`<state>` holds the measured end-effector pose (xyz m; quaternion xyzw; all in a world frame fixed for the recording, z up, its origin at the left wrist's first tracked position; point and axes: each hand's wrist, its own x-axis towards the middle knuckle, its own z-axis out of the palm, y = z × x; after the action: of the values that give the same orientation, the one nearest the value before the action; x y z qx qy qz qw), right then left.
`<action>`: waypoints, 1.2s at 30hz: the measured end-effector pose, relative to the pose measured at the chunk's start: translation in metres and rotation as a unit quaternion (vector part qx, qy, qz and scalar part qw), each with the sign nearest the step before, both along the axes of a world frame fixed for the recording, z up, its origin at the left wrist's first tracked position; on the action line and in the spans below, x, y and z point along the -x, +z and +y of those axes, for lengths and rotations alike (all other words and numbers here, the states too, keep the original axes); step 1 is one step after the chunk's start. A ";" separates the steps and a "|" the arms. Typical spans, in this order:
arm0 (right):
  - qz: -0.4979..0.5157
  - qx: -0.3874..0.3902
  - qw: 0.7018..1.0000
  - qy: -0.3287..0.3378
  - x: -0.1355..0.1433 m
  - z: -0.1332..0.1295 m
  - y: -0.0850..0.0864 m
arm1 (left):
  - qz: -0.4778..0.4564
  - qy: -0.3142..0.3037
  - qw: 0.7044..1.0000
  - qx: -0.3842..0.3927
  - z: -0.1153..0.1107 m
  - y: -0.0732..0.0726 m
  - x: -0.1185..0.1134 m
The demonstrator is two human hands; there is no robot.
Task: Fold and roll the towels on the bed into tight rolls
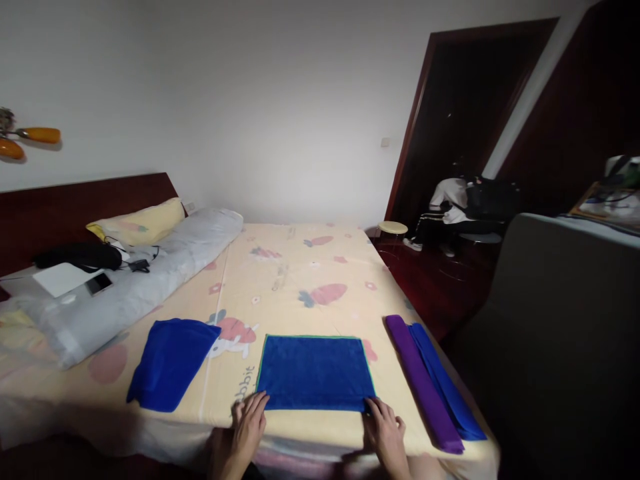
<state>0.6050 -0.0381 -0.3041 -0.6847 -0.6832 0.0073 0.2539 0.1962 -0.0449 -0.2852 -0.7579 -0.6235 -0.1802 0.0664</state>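
A dark blue towel (315, 370) with green edging lies spread as a rectangle on the bed, near its front edge. At the towel's near left corner, my left hand (250, 423) has its fingers closed on the cloth. My right hand (385, 430) grips the near right corner in the same way, fingers bent over the edge. A narrow band runs along the near side, seemingly a fold. To the left lies a brighter blue cloth (173, 363), loosely spread. On the right, a purple folded cloth (425, 383) lies beside a long blue folded cloth (447, 383).
The bed sheet (295, 267) has carrot and rabbit prints. A grey rolled quilt (165, 267), a yellow pillow (140, 223), a phone (99, 284) and cables lie at the left. A dark grey panel (570, 333) stands at the right. A seated person (450, 203) is by the doorway, near a stool (393, 227).
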 end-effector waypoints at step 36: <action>0.078 -0.051 0.985 0.146 0.140 0.020 0.045 | -0.134 -0.017 0.988 0.069 0.020 0.038 -0.143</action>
<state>0.4649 -0.0182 -0.2594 -0.5613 -0.7534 0.0627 0.3367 0.3392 -0.0251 -0.2475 -0.7403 -0.6247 -0.2374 -0.0731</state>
